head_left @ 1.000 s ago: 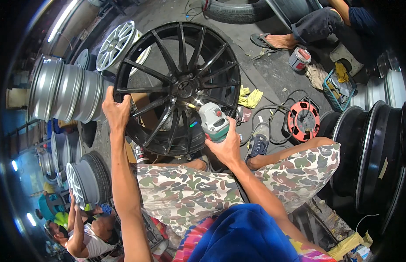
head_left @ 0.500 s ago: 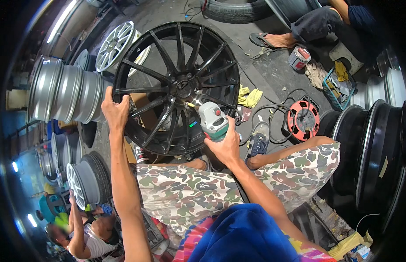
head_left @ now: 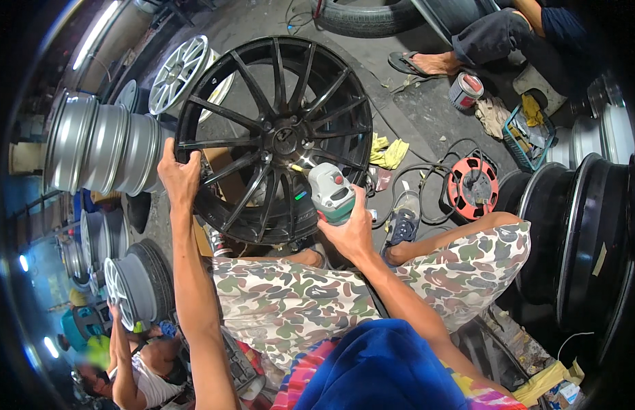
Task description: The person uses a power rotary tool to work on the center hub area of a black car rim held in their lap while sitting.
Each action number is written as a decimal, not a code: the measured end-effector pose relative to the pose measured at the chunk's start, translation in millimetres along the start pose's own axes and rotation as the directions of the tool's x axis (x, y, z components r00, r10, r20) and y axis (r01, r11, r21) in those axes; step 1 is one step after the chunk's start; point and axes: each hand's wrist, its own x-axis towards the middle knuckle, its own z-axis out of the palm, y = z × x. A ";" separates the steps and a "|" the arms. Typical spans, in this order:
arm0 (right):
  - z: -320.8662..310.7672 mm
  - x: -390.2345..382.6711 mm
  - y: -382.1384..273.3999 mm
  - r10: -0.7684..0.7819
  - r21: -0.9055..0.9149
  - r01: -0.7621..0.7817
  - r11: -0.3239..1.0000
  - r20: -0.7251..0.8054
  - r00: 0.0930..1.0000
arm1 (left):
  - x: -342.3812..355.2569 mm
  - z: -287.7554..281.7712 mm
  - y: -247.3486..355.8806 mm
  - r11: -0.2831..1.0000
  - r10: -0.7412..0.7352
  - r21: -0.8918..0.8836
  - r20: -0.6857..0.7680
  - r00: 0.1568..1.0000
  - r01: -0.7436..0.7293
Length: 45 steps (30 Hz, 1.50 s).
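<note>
A black multi-spoke alloy wheel (head_left: 285,141) stands tilted in front of my crossed legs, its face turned up toward me. My left hand (head_left: 180,179) is closed round the rim at its left edge, the thumb on the near face. In my right hand (head_left: 349,234) is a grey and green handheld power tool (head_left: 329,190) with a red button. Its thin yellow tip reaches the spoke roots just below the hub, where bare shiny metal shows. Whether the tip touches there I cannot tell. A small green light spot lies on a lower spoke.
Silver wheels (head_left: 102,143) are stacked at left, black wheels (head_left: 573,232) at right. A red cable reel (head_left: 491,183) with loose cord, a paint can (head_left: 466,91), a blue basket (head_left: 548,154) and a yellow cloth (head_left: 389,152) lie right of the wheel. Two other people sit nearby.
The power tool has shifted very slightly left and down by the hub. My left hand keeps its place on the rim. At lower left, the other person's head has dipped.
</note>
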 end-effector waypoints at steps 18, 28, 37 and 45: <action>3.0 5.7 -5.2 -0.015 -0.023 0.014 1.000 -0.016 1.000 | -0.8 0.3 -1.3 0.999 -0.047 0.025 0.000 0.999 0.047; 1.1 3.0 2.7 -0.042 -0.036 0.042 0.998 -0.015 0.999 | 0.8 0.6 -4.4 1.000 0.004 0.014 0.002 1.000 -0.004; -13.6 4.4 -9.9 0.008 0.028 -0.007 1.000 -0.036 0.999 | 6.4 1.4 -32.0 0.997 -0.064 0.051 0.033 0.997 0.062; -0.5 14.5 -1.7 -0.056 -0.011 0.056 0.998 -0.002 0.998 | 2.8 0.6 -25.2 0.997 -0.053 0.050 0.015 0.998 0.053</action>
